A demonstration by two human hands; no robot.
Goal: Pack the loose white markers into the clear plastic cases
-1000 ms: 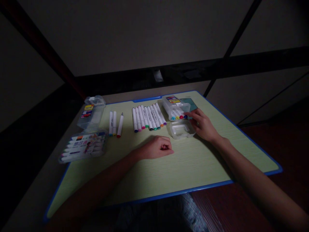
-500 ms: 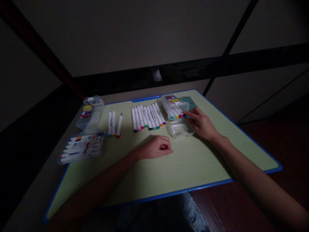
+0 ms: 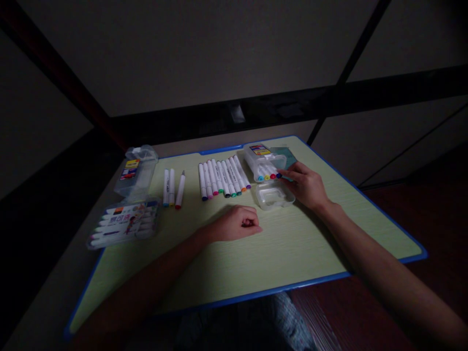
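Observation:
A clear plastic case (image 3: 275, 161) lies on its side at the table's far right, its mouth toward me, with several white markers inside showing light blue, yellow, red and dark blue ends. My right hand (image 3: 305, 184) is at that mouth, index finger and thumb closed at the end of the dark blue marker (image 3: 279, 175). The case's opened lid (image 3: 275, 195) lies flat in front of it. My left hand (image 3: 239, 223) rests on the table as a loose fist, nothing visible in it, in front of a row of white markers (image 3: 224, 178) with coloured ends.
Three more markers (image 3: 171, 187) lie at the left, one with its tip bare. Beyond them stand an open clear case (image 3: 135, 173) and a flat pack of markers (image 3: 124, 224) at the table's left edge. A teal card (image 3: 287, 155) lies behind the right case. The table (image 3: 292, 253) has a blue rim.
My right hand's fingers have drawn slightly lower and closer together at the dark blue marker's end. My left hand and the laid-out markers stay in place.

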